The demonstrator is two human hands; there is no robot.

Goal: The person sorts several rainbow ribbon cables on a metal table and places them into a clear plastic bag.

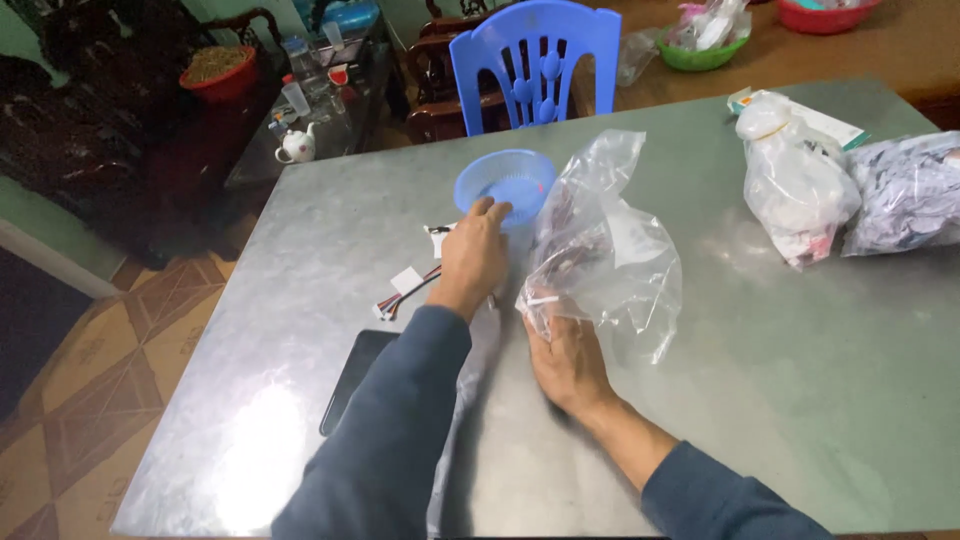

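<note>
Clear, crinkled plastic filled the middle of the view: a transparent bag of small dark parts rested on the dull grey metal tabletop, its lower corner pinched in the right hand, which lay palm down with fingers closed on the film. Just left of that bag, the left hand reached forward with fingers spread and loosely curved, its fingertips touching the near rim of a small round blue plastic basket; it gripped nothing. The basket was perforated, light and shallow, and stood just beyond the left hand, touching the bag's side.

Beside the left wrist, on its outer side, lay a short wire harness with red and black leads and white connectors. A flat black phone-like slab lay near the left forearm. Far to the right of the right hand sat two more stuffed plastic bags, one pale, one greyish. A blue plastic chair stood beyond the basket.

Judging from the hold, steadying the light basket by its rim while keeping the slippery bag pinned low would keep either from sliding on the smooth metal.
</note>
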